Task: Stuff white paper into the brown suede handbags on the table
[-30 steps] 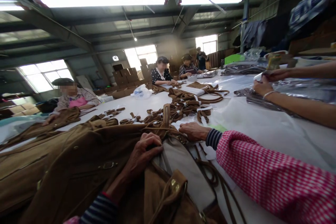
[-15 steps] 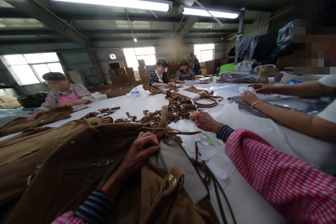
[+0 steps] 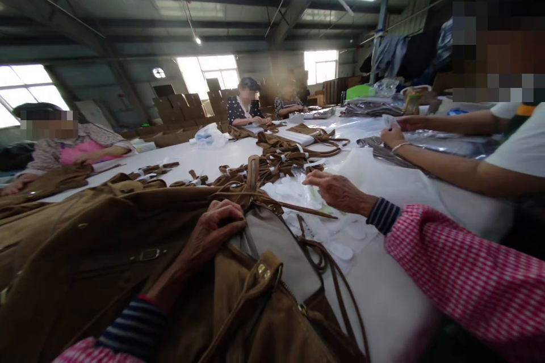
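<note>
The brown zip-top bag [image 3: 227, 275] lies at the near side of the white table [image 3: 383, 283], mouth upward, the opening's long axis running from far left to near right and baring grey lining [image 3: 293, 255]. The left hand [image 3: 215, 227] pinches the far-left rim, probably to keep it spread. The right hand [image 3: 340, 193], fingers loosely bent, hovers by white slips [image 3: 340, 251]; whether it grips anything, I cannot tell.

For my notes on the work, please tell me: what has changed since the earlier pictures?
The right hand moved right, away from the bag; whether it grips anything is unclear. The left hand stayed on the bag's open edge.
</note>
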### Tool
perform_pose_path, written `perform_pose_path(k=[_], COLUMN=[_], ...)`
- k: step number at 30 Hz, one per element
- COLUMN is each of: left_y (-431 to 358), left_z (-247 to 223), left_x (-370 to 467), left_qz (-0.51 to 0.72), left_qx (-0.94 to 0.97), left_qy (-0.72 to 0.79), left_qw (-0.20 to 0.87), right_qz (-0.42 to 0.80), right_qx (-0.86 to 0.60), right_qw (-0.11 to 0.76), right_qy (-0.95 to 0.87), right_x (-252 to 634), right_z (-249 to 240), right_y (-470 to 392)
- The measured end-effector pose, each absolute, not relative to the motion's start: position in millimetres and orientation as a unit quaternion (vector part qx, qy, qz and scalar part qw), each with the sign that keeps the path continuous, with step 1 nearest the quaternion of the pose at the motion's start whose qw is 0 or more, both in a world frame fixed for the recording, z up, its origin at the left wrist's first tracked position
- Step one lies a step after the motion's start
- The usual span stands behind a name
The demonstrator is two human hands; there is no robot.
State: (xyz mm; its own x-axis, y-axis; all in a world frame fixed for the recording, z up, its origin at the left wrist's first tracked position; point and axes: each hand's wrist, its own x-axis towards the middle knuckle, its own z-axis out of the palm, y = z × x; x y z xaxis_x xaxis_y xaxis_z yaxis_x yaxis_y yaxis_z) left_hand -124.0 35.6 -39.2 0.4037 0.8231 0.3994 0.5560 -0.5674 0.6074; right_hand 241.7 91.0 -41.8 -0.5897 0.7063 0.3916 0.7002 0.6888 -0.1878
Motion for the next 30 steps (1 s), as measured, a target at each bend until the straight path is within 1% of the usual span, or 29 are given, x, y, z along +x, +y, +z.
perform_pose_path(k=[2, 3, 5, 8, 10, 14, 19, 21, 24, 26, 30], left_y=[36.4, 36.7, 36.9, 36.9, 36.9, 36.9, 38.8, 40.0, 40.9, 41.2, 42.0], left_z=[-39.6, -39.9, -40.2, -40.1, -39.6, -39.6, -42.9, -44.0, -44.2, -43.3, -40.5], left_x=[-124.1, -124.2, -124.0, -123.2, -122.6, -122.7, -124.8, -125.4, -125.6, -125.2, -122.9], left_qz=[0.342, 0.340, 0.340, 0.341, 0.340, 0.340, 0.341, 0.343, 0.348, 0.352, 0.350], left_qx=[0.816, 0.816, 0.816, 0.816, 0.815, 0.816, 0.819, 0.819, 0.817, 0.815, 0.815], left_qy=[0.425, 0.427, 0.428, 0.428, 0.430, 0.432, 0.425, 0.423, 0.423, 0.424, 0.426], left_qw=[0.190, 0.189, 0.188, 0.187, 0.186, 0.181, 0.180, 0.179, 0.179, 0.180, 0.178], right_qz=[0.008, 0.027, 0.080, 0.139, 0.148, 0.194, 0.309, 0.372, 0.449, 0.436, 0.341], right_qx=[-0.398, -0.398, -0.405, -0.447, -0.489, -0.518, -0.493, -0.486, -0.469, -0.480, -0.554], right_qw=[0.266, 0.264, 0.222, 0.145, 0.128, 0.156, 0.209, 0.201, 0.163, 0.138, 0.071], right_qy=[-0.878, -0.879, -0.884, -0.872, -0.850, -0.818, -0.786, -0.765, -0.743, -0.749, -0.756], right_x=[253.0, 258.1, 264.9, 263.1, 256.1, 244.9, 255.0, 265.9, 286.3, 299.3, 317.2], right_z=[-32.0, -29.4, -30.4, -44.8, -56.4, -66.4, -45.9, -32.4, -17.7, -14.1, -16.1], right_y=[70.2, 58.8, 34.8, 3.1, -10.6, -17.2, -13.8, -17.6, -32.1, -47.4, -83.2])
